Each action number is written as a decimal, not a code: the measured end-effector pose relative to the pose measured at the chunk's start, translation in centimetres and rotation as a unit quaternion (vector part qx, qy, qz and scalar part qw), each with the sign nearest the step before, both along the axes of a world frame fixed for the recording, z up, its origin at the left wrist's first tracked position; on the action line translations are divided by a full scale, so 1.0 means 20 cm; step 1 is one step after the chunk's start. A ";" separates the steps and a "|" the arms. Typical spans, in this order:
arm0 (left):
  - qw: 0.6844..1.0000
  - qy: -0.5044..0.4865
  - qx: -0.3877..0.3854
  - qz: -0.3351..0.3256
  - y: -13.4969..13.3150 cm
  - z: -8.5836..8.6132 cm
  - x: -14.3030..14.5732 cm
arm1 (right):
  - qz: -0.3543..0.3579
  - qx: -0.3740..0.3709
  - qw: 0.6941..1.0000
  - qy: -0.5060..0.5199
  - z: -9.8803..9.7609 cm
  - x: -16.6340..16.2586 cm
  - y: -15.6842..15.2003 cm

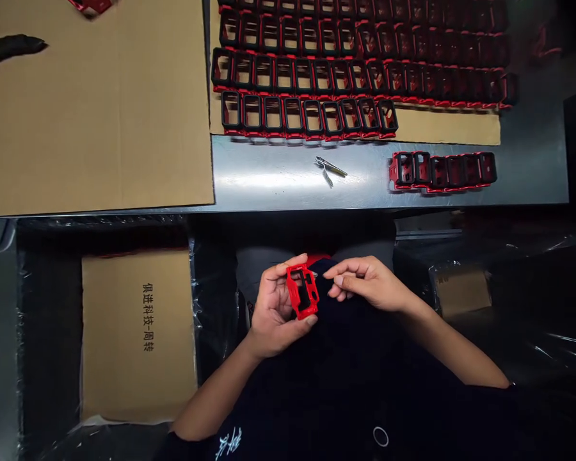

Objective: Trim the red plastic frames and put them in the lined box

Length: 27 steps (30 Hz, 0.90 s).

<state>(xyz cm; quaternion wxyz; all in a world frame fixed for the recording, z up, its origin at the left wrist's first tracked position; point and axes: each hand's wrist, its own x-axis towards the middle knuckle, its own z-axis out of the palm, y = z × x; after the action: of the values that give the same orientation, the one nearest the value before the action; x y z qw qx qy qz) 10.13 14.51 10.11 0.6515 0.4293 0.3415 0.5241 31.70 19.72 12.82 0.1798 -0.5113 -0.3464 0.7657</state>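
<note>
My left hand (274,314) grips a red plastic frame (294,298) by its edges, thumb at the lower end and fingers at the upper end. The frame has a large opening with a black lining and small black parts along its right side. Just right of it is my right hand (365,282), apart from the frame, its thumb and forefinger drawn close together and the other fingers curled. Whatever lies between those fingertips, if anything, is too small to make out. Both hands are in front of my torso, below the table edge.
Several rows of black-and-red frames (292,115) stand on cardboard across the metal table (264,173). A shorter row of frames (441,173) sits at the right. Nail clippers (331,169) lie near the front edge. A cardboard box (134,339) is at lower left.
</note>
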 end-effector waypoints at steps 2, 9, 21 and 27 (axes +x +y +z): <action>1.000 0.002 -0.005 -0.003 0.01 -0.01 0.01 | 0.005 -0.017 0.999 0.050 0.01 -0.02 -0.02; 0.999 0.034 0.009 0.018 0.00 -0.06 0.02 | 0.021 -0.028 0.994 0.104 0.06 -0.04 -0.02; 0.999 0.038 0.015 -0.025 0.03 -0.08 0.03 | 0.078 0.000 0.992 0.097 0.08 -0.05 -0.03; 0.997 0.062 0.030 -0.019 0.03 -0.09 0.04 | 0.070 -0.001 0.992 0.104 0.07 -0.10 -0.03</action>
<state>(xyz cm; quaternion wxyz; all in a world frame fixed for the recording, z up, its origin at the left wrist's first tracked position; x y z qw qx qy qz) 10.86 15.02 8.36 0.6257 0.4864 0.3572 0.4942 29.73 19.14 14.17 0.1605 -0.4035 -0.3596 0.8259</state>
